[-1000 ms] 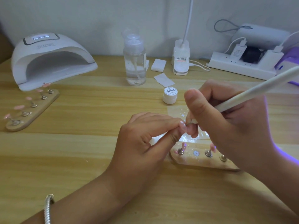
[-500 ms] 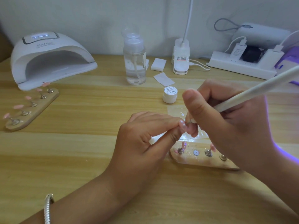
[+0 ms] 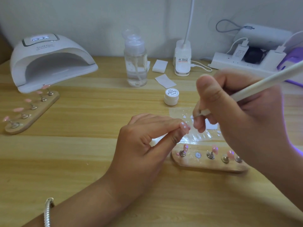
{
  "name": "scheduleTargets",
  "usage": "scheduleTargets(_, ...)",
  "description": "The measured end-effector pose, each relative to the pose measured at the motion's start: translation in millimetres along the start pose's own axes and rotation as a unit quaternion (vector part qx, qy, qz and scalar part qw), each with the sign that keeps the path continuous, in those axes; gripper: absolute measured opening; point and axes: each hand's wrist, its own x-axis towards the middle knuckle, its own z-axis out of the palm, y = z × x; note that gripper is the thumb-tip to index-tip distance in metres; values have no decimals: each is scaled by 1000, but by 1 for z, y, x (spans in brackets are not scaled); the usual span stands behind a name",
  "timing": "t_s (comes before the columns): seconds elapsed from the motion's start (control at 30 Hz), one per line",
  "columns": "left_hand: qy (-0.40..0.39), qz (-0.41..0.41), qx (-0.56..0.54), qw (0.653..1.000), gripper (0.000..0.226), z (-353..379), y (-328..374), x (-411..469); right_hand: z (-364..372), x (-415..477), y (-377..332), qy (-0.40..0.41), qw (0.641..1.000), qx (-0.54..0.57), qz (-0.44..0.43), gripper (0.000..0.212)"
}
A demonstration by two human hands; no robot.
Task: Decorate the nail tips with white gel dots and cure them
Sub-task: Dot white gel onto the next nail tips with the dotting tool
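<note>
1. Left hand [image 3: 141, 145] is pinching a pink nail tip [image 3: 185, 126] at frame centre; white dots are showing on it.
2. Right hand [image 3: 246, 122] is gripping the white pen [image 3: 262, 82], its fine end hovering just right of the tip.
3. Gel jar [image 3: 171, 96] is sitting lidded above; contents are hidden.
4. Bottle [image 3: 135, 66] is holding clear liquid.
5. Lamp [image 3: 49, 63] is waiting upper left, a holder [image 3: 32, 112] of tips before it.
6. Near holder [image 3: 208, 163] is carrying tips, partly behind the right hand.
</note>
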Motion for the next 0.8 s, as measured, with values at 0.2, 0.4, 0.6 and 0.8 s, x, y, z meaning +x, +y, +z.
scheduleTargets(0.2, 11, -10, -8, 1000, 12, 1, 1, -1, -12, 11, -13, 34, 999, -25, -27, 41)
scheduleTargets(0.4, 12, -18, -10, 1000, 12, 1, 1, 0, -28, 28, -8, 83, 996, -34, -8, 42)
scheduleTargets(0.6, 10, -57, 15, 998, 12, 0, -1, -1, -47, 34, 37, -21, 978, -167, 125, 51)
scheduleTargets(0.8, -10, -98, 34, 995, 12, 0, -6, -1, -44, 24, 57, -115, 941, -249, 199, 50)
